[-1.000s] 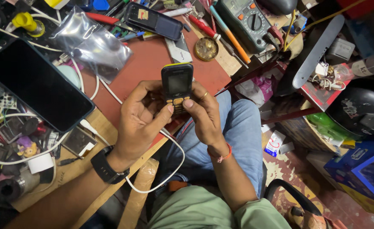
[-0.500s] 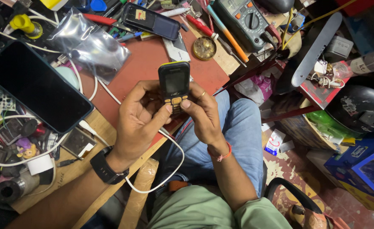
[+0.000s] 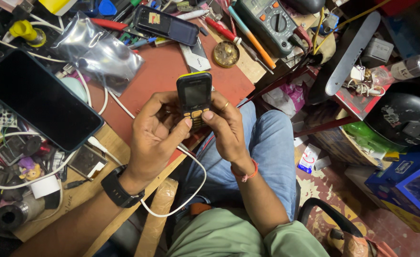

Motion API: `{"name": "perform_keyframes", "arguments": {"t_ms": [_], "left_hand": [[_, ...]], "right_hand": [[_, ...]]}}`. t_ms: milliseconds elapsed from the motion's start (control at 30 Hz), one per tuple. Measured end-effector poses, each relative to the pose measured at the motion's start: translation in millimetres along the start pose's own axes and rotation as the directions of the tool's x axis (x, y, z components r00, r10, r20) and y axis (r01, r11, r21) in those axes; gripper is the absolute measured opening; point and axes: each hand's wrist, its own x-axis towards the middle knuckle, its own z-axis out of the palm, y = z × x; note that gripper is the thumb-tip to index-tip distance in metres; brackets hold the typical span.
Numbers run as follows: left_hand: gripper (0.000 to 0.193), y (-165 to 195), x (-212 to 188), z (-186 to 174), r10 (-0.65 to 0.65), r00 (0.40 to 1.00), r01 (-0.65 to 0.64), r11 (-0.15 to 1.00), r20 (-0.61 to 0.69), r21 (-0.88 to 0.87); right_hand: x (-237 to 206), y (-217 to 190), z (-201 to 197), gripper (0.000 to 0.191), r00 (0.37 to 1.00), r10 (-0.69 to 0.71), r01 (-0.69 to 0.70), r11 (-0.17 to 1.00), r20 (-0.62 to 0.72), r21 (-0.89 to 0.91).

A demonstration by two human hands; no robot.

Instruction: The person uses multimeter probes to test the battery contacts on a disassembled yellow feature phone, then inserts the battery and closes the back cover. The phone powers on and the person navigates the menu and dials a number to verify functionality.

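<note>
Over the near edge of the tabletop [image 3: 172, 76], above the person's lap: one small black keypad phone [image 3: 194, 97] with a yellow rim, screen dark, held upright between both hands. Left hand [image 3: 155, 135] clasps the phone's lower left side, thumb laid across the keys. Right hand [image 3: 224, 128] clasps the lower right side, thumb also on the keypad; a ring on one finger, an orange thread band at the wrist. Black wristwatch [image 3: 119, 188] on the left wrist.

Edges and room: the red-brown tabletop mat shows a bare patch just beyond the phone; its corner ends beside the right hand, with blue-jeaned knee [image 3: 267, 152] directly beneath. White cable [image 3: 181, 200] loops from under the left hand down past the table edge.

Surroundings: large black smartphone [image 3: 38, 100] lying flat, well to the left. Clear plastic bag [image 3: 98, 52], crumpled, beyond the left hand. Second dark phone [image 3: 167, 24] lying face down at the far edge. Round brass disc [image 3: 226, 53] just beyond the bare patch. Multimeter [image 3: 267, 24] with a dial, far right of the mat, an orange-handled tool [image 3: 253, 38] across it.

Packages: small white carton [image 3: 309, 158] with red and blue print on the floor to the right; blue box [image 3: 410, 183] at the lower right corner.
</note>
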Motion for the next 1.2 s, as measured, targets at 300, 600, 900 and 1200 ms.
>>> {"name": "perform_keyframes", "arguments": {"t_ms": [300, 600, 900, 1200], "left_hand": [[0.035, -0.7, 0.2, 0.4, -0.016, 1.0, 0.016, 1.0, -0.018, 0.005], [0.037, -0.6, -1.2, 0.1, 0.027, 1.0, -0.027, 1.0, 0.003, 0.002], [0.039, -2.9, 0.6, -1.1, 0.074, 0.997, -0.074, 0.997, 0.01, 0.03], [0.039, -1.6, 0.5, -0.1, 0.067, 0.998, -0.067, 0.998, 0.011, 0.018]], "right_hand": [[-1.1, -1.9, -2.4, 0.033, 1.0, -0.009, 0.01, 0.999, 0.009, -0.052], [0.6, -2.7, 0.2, 0.033, 0.999, -0.032, 0.032, 0.999, 0.012, -0.015], [2.7, -4.0, 1.2, 0.029, 1.0, -0.025, 0.024, 0.998, -0.01, -0.051], [3.3, -2.7, 2.4, 0.032, 0.999, -0.007, 0.006, 0.999, -0.033, -0.033]]}}
